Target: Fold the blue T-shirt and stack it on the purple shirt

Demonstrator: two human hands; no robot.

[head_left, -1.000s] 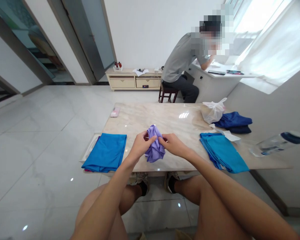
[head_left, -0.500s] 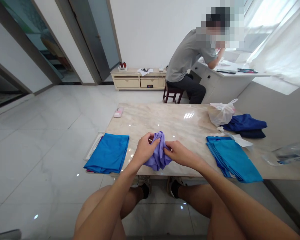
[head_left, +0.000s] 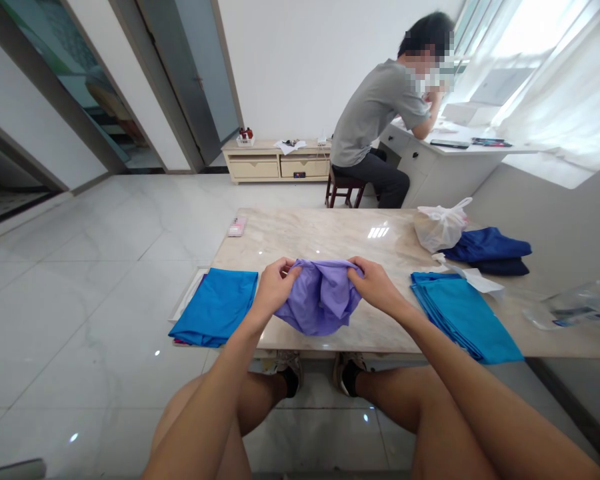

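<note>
A purple cloth (head_left: 320,300) hangs spread between my two hands above the near edge of the marble table (head_left: 325,237). My left hand (head_left: 274,287) pinches its upper left edge. Its upper right edge is pinched by my right hand (head_left: 375,285). The cloth sags in loose folds between them and its lower part rests near the table's front edge. Both hands are closed on the fabric.
A folded blue cloth (head_left: 216,307) lies at the table's left, a stack of blue cloths (head_left: 460,310) at the right. Behind that are a white plastic bag (head_left: 439,225), dark blue clothes (head_left: 490,247) and a plastic bottle (head_left: 570,303). A person (head_left: 380,127) sits at a far desk.
My hands have moved apart, pulling the bunched purple cloth open from a crumpled ball into a wide spread piece.
</note>
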